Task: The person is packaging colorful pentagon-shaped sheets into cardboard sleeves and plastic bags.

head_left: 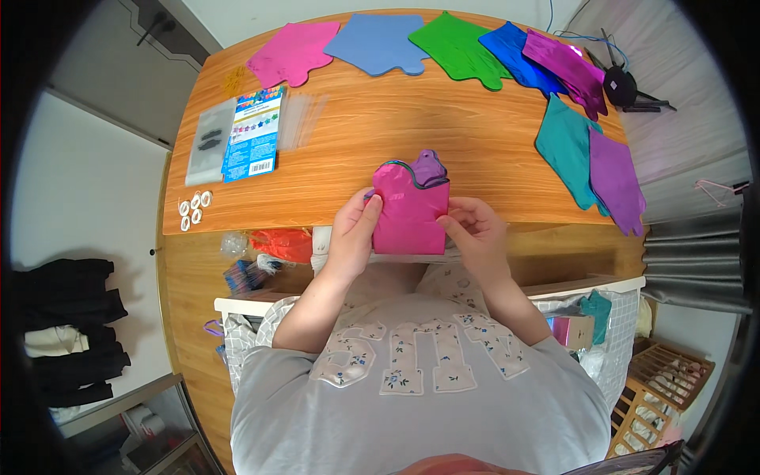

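Note:
Over the table's near edge, between both hands, is a folded bundle of shiny magenta foil. Purple foil and a dark teal edge show at its wavy top. My left hand grips the bundle's left side, thumb on the front. At the right edge, my right hand pinches it between thumb and fingers. Flat foil shapes with a rounded tab lie along the far side and right: pink, light blue, green, dark blue, magenta, teal and purple.
On the wooden table, a blue printed package lies among clear plastic sleeves, left. Several white ribbon coils sit near the left corner. A black stand with cables occupies the far right. Below, open drawers flank me.

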`<state>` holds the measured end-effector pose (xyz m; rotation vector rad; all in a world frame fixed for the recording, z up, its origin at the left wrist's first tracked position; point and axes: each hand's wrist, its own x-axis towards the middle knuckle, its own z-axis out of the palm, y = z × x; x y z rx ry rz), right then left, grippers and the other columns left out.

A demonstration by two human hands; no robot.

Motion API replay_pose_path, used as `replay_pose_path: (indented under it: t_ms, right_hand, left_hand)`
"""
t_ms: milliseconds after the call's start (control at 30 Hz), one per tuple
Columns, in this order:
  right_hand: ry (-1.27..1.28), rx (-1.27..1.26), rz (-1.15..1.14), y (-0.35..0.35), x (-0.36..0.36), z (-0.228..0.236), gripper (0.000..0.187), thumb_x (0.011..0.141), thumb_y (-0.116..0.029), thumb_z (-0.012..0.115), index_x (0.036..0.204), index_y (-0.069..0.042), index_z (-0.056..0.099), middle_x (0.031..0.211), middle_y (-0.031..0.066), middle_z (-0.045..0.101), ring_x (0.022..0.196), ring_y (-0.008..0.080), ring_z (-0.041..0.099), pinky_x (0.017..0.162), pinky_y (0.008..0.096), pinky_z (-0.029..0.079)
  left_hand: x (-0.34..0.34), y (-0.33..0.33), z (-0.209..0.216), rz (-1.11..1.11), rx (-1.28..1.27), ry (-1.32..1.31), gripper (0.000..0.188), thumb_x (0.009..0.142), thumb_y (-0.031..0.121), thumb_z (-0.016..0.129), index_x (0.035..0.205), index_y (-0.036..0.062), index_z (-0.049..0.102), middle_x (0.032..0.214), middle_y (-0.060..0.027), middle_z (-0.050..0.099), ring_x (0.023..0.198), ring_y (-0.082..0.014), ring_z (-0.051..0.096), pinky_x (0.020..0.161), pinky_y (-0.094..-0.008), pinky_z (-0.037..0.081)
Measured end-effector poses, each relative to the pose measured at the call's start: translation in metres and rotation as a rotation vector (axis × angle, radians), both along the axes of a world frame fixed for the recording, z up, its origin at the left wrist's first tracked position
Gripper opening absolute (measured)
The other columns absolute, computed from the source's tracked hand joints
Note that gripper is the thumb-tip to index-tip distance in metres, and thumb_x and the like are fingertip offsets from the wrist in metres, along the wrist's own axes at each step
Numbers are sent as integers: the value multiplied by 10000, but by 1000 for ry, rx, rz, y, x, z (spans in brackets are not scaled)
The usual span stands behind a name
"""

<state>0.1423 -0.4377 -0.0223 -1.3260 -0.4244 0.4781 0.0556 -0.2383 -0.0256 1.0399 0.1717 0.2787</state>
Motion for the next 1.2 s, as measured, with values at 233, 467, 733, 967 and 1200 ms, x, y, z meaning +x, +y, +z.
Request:
replay_pose_path:
  t_ms: [233,467,733,967,1200]
  right_hand:
    - [-19,-25,3,2,4,15,284,942,-9,690,1216,2,617,1031,79,720,894,113,682,798,246,525]
    - [-5,224,-18,12,13,14,203,958,-13,674,1160,4,652,1037,60,716,878,103,684,789,241,540]
    - [-22,150,57,5,15,9,214,944,70,609,1150,18,632,1106,96,698,930,141,681,795,265,551]
    - [-90,208,-74,12,10,7,326,918,100,638,1232,19,612,1158,106,685,982,154,681,817,274,556]
    - [-88,168,5,4,10,0,422,887,109,685,1283,17,572,1202,122,658,1031,177,679,871,295,561]
  left_hand:
    - [0,2,-2,-2,-28,-24,308,1101,167,471,1331,-17,561,1225,-62,667,1108,-106,609,984,-268,471]
    - [-3,-5,-3,-13,-17,-11,321,1103,166,463,1347,-24,548,1240,-70,661,1120,-111,608,987,-271,476]
    - [-4,-5,-3,-16,-22,-35,321,1104,151,452,1358,-25,538,1256,-74,653,1125,-116,609,993,-278,478]
    - [-3,-10,1,-11,-29,-44,310,1103,137,452,1348,-25,547,1249,-67,653,1120,-112,607,999,-277,475]
    - [-2,-8,-7,44,103,0,301,1101,139,459,1332,-26,560,1234,-57,652,1115,-101,603,1000,-263,468]
